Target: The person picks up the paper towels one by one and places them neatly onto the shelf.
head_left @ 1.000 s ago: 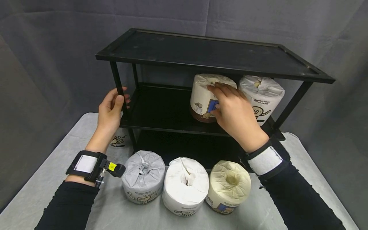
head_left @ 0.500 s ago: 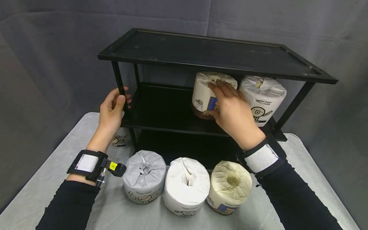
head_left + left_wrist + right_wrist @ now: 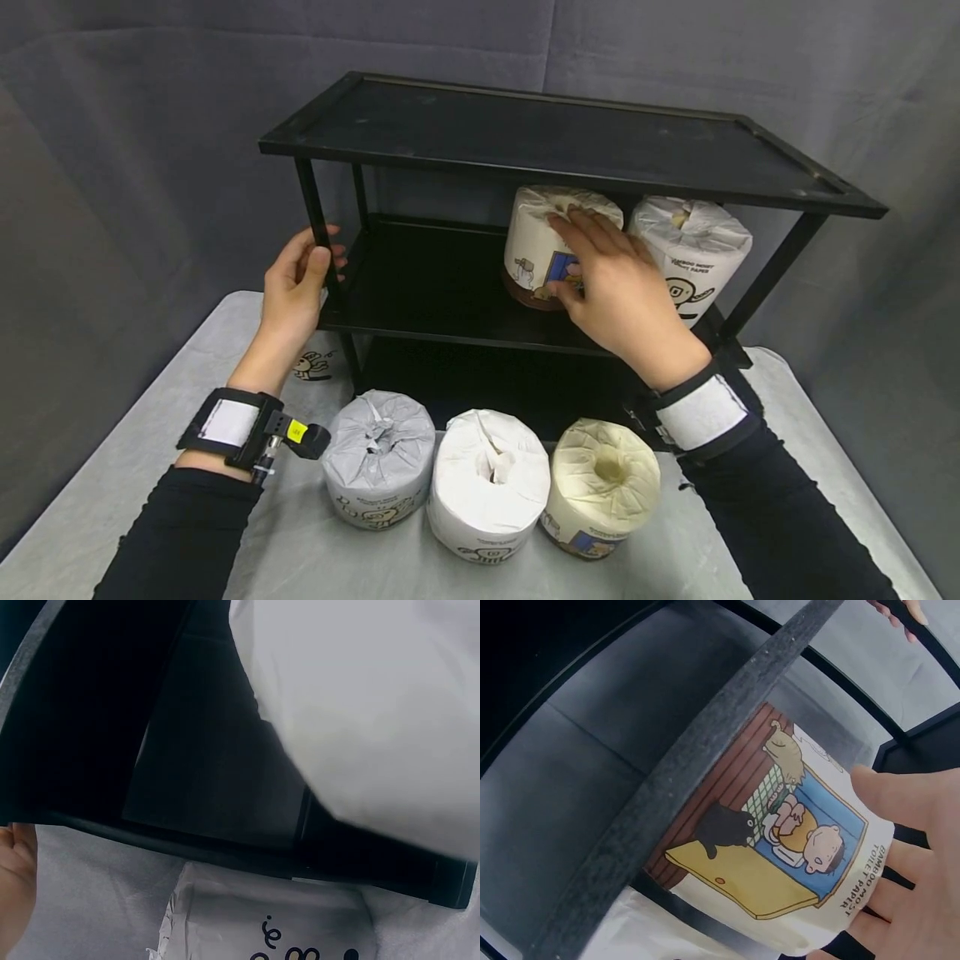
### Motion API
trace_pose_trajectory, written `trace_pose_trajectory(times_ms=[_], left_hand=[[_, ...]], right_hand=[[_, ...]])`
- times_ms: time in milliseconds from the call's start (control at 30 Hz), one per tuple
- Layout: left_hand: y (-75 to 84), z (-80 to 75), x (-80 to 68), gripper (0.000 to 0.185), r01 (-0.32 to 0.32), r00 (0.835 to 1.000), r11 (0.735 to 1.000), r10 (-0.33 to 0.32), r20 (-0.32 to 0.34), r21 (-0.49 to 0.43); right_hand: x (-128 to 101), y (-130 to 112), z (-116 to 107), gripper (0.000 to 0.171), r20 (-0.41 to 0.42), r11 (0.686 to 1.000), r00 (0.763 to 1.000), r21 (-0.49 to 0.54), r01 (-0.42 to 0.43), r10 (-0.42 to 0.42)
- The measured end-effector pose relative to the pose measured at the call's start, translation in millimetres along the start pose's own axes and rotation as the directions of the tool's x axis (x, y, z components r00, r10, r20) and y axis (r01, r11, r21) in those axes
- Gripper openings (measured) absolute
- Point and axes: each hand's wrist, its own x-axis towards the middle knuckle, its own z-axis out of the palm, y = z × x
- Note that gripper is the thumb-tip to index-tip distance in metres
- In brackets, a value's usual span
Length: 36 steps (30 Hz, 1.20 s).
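In the head view my left hand [image 3: 296, 279] grips the front left post [image 3: 309, 196] of a black rack [image 3: 555, 146], thumb in front and fingers behind. My right hand [image 3: 626, 287] reaches under the rack's top, its fingers over the upper edge of a cream-wrapped toilet roll [image 3: 528, 242] on the middle shelf. The right wrist view shows that roll's cartoon print [image 3: 780, 832], with the thumb [image 3: 885, 791] at its edge and the fingers loosely spread. Right of it stands a white toilet roll [image 3: 693, 250], partly hidden by the hand.
On the table before the rack stand a grey roll [image 3: 378, 458], a white roll [image 3: 487, 492] and a pale yellow roll [image 3: 603, 487]. A pale wrapped object with a cartoon print [image 3: 277, 922] sits by the rack's left end. Grey cloth [image 3: 135, 167] hangs behind.
The cream roll has gone slightly farther back on the shelf. My right wrist has just shifted right while the roll stays in place. The left hand keeps its hold.
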Motion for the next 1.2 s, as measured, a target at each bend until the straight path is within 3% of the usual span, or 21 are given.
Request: trace_pose_trajectory(times_ms=[300,667,833,1200], left_hand=[[-0.4,-0.6,0.5,0.046,0.005,1.0,1.0,-0.006,0.015,0.011],[0.2,-1.7,0.3,0.037,0.005,1.0,1.0,-0.005,0.017,0.005],[0.7,-2.4,0.1,0.043,0.006,1.0,1.0,-0.006,0.019,0.008],[1.2,-2.4,0.3,0.034,0.015,0.999,1.0,-0.015,0.033,0.008]], right_hand=[[-6.6,2.9,-0.6,0.067,-0.027,1.0,1.0,-0.006,0.01,-0.01],[-24.0,0.9,-4.8,0.053,-0.14,0.999,0.989,0.014,0.042,-0.039],[-32.8,0.2,-5.9,0.049,-0.192,0.998,0.98,0.025,0.063,-0.057],[-59.8,-6.2,-8.7,0.041,-0.314,0.991,0.945,0.063,0.119,-0.093]])
